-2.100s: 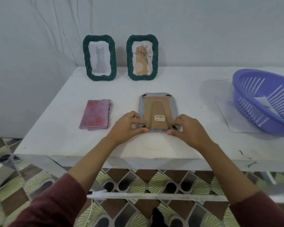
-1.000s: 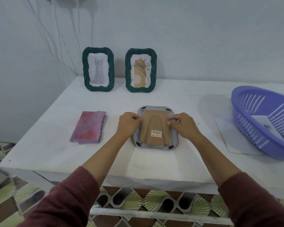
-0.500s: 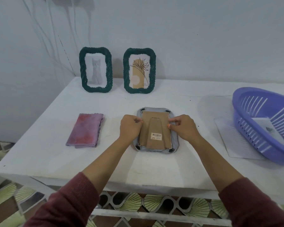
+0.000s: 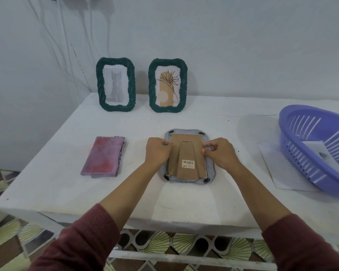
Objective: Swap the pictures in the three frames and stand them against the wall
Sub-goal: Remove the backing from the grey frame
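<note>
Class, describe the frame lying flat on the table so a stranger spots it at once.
Find the white table by the wall. Two green frames stand at its back; nearer, between a pink cloth and a purple basket, lies the grey frame. Only it lies face down, brown back up.

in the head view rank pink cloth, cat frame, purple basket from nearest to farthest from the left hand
1. pink cloth, just left of the left hand.
2. cat frame, back at the wall.
3. purple basket, far right.
</note>
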Motion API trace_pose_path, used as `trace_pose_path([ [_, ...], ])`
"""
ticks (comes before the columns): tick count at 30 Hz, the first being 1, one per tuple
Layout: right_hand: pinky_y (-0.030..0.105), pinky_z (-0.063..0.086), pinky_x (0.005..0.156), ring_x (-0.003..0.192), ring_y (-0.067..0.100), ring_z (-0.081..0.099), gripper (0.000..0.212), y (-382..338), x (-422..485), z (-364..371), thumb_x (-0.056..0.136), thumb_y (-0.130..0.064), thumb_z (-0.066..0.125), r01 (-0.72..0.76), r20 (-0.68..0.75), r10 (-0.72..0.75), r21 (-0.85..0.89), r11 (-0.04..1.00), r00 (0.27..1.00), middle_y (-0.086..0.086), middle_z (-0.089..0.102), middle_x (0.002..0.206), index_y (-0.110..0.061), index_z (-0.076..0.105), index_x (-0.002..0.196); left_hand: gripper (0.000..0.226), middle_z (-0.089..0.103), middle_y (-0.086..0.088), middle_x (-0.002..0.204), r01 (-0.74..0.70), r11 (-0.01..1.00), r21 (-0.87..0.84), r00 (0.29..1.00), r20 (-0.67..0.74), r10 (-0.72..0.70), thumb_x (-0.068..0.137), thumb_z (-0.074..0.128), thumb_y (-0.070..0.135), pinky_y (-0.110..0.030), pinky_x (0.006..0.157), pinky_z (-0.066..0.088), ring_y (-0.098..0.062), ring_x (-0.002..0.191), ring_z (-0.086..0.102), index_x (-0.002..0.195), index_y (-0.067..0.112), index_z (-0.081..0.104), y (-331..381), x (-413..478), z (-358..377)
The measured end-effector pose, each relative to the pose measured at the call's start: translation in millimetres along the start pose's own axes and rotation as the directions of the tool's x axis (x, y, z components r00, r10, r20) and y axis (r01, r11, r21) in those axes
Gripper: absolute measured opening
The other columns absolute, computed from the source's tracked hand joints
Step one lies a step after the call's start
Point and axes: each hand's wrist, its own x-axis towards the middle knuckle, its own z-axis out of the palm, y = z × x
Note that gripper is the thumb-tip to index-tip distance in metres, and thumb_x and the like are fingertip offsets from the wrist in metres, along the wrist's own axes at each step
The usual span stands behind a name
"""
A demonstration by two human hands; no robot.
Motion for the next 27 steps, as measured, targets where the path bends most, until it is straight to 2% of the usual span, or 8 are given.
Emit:
trace_pose_path([
  [5, -0.005, 0.035, 0.054, 0.059, 0.001, 0.042, 0.03, 0.5, 0.0, 1.0, 0.082, -0.007, 0.066, 0.0, -0.008, 0.0, -0.002, 1.0, 1.0, -0.009, 0.045, 0.064, -0.003, 0.065, 0.112, 0.016, 0.062, -0.006, 0.081, 0.062, 0.998, -0.02, 0.998, 0.027, -0.061, 0.084, 0.054, 0.007, -0.028, 0.075, 0.046, -0.017, 0.079, 0.055, 0.076, 0.009, 0.068, -1.7, 4.3, -0.9],
  [10, -0.004, 0.035, 0.053, 0.059, 0.002, 0.042, 0.03, 1.7, 0.6, 1.0, 0.081, -0.008, 0.067, -0.003, -0.007, 0.003, 0.005, 1.0, 1.0, -0.009, 0.046, 0.064, -0.003, 0.066, 0.111, 0.02, 0.071, -0.007, 0.103, 0.091, 0.993, -0.073, 0.996, -0.004, -0.091, 0.086, 0.058, 0.013, -0.028, 0.085, 0.047, -0.02, 0.096, 0.06, 0.094, 0.004, 0.073, 2.6, 2.5, -1.3],
  [16, -0.004, 0.036, 0.053, 0.059, 0.002, 0.042, 0.03, 3.8, 1.3, 0.0, 0.082, -0.009, 0.067, -0.009, 0.007, 0.009, 0.006, 1.0, 1.0, -0.007, 0.046, 0.064, -0.005, 0.066, 0.111, 0.018, 0.067, -0.009, 0.108, 0.111, 0.983, -0.148, 0.994, 0.031, -0.108, 0.083, 0.06, 0.009, -0.026, 0.081, 0.045, -0.019, 0.094, 0.057, 0.097, 0.007, 0.07, 12.3, 2.3, -5.2],
  [20, 0.004, 0.036, 0.052, 0.057, 0.003, 0.041, 0.031, 5.8, 2.6, 0.2, 0.082, -0.01, 0.067, -0.009, 0.014, 0.009, 0.003, 1.0, 1.0, -0.005, 0.044, 0.062, -0.005, 0.066, 0.112, 0.014, 0.063, -0.01, 0.108, 0.119, 0.973, -0.199, 0.988, 0.121, -0.096, 0.079, 0.065, 0.005, -0.027, 0.073, 0.048, -0.023, 0.09, 0.058, 0.087, 0.015, 0.06, 21.6, 2.0, -10.9],
  [23, 0.012, 0.033, 0.056, 0.057, 0.006, 0.04, 0.032, 8.0, 3.4, 0.7, 0.082, -0.012, 0.067, -0.014, 0.02, 0.013, 0.01, 1.0, 1.0, -0.002, 0.043, 0.061, -0.006, 0.065, 0.114, 0.025, 0.059, -0.012, 0.107, 0.092, 0.971, -0.22, 0.983, 0.174, -0.054, 0.08, 0.059, -0.003, -0.019, 0.052, 0.052, -0.019, 0.072, 0.06, 0.099, 0.012, 0.061, 27.2, 0.0, -13.9],
  [24, 0.013, 0.033, 0.056, 0.057, 0.006, 0.04, 0.032, 9.0, 3.5, 0.9, 0.082, -0.012, 0.067, -0.01, 0.018, 0.009, 0.013, 1.0, 1.0, -0.003, 0.044, 0.061, -0.006, 0.065, 0.114, 0.03, 0.059, -0.014, 0.11, 0.094, 0.972, -0.217, 0.981, 0.187, -0.053, 0.081, 0.057, -0.005, -0.018, 0.051, 0.052, -0.019, 0.072, 0.061, 0.106, 0.01, 0.061, 28.3, -0.6, -14.3],
  [27, 0.013, 0.035, 0.059, 0.063, 0.009, 0.047, 0.031, 11.5, 3.5, 1.4, 0.085, -0.014, 0.064, -0.003, 0.013, 0.003, 0.033, 0.999, 1.0, -0.001, 0.05, 0.064, -0.007, 0.065, 0.115, 0.037, 0.057, -0.021, 0.123, 0.099, 0.978, -0.182, 0.974, 0.218, -0.058, 0.085, 0.051, -0.008, -0.024, 0.065, 0.053, -0.028, 0.09, 0.062, 0.118, 0.005, 0.06, 29.5, -1.0, -15.4],
])
